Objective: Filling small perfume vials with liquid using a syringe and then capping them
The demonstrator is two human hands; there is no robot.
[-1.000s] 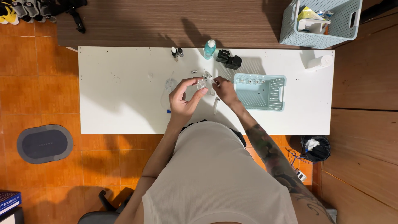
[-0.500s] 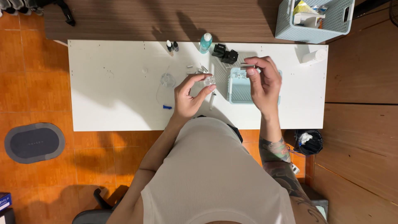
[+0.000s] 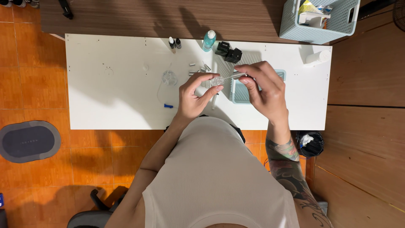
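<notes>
The right hand (image 3: pixel 263 88), which was out over the pale blue tray (image 3: pixel 240 90) half a second ago, is now coming back toward the left hand (image 3: pixel 195 96), pinching a thin silver piece (image 3: pixel 237 76). The left hand is gripping a small clear vial (image 3: pixel 217 80) in its fingertips, just left of the silver piece, above the white worktop (image 3: pixel 114 97).

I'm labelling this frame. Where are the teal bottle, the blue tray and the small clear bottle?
teal bottle (image 3: pixel 208 41), head view, its body.
blue tray (image 3: pixel 238 93), head view, its floor.
small clear bottle (image 3: pixel 217 80), head view, its body.
</notes>
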